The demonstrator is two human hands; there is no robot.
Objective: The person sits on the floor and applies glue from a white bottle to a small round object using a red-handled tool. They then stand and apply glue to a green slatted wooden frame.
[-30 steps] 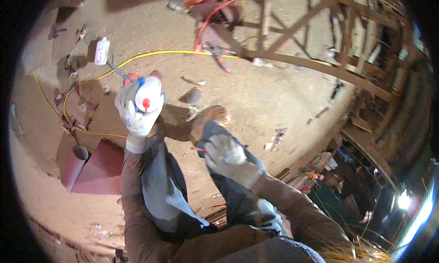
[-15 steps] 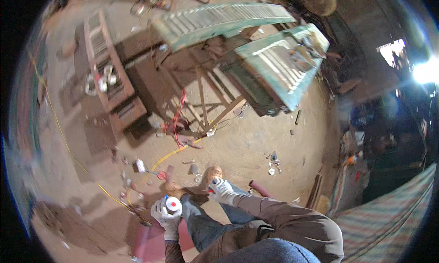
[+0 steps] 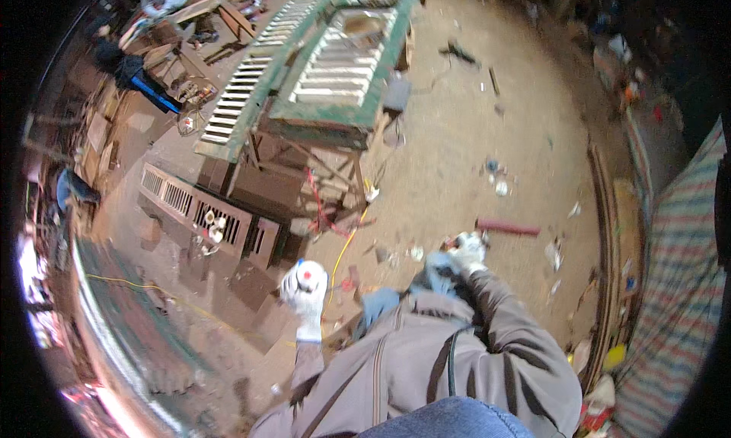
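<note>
My left hand (image 3: 306, 305), in a white glove, is closed around a white round container (image 3: 308, 275) with a red spot in the middle of its top. I hold it upright in front of me, above the floor. My right hand (image 3: 470, 253), gloved too, is off to the right with curled fingers, over my blue trouser leg. Something small and dark seems to be at its fingertips, too blurred to name. Ahead, a green louvred shutter (image 3: 324, 117) lies on a wooden stand, with a longer louvred shutter (image 3: 240, 95) beside it on the left.
A brown louvred panel (image 3: 175, 198) lies low at the left with small items on it. A yellow cable (image 3: 344, 259) crosses the floor near my feet. A dark red tube (image 3: 509, 227) lies right of my right hand. Another person (image 3: 122, 65) is at the far left. Striped cloth (image 3: 670, 278) hangs at the right.
My view has swung, so the shutters now stand further left and more upright in the picture. My hands are wider apart, the right one further right. The left still holds the white container.
</note>
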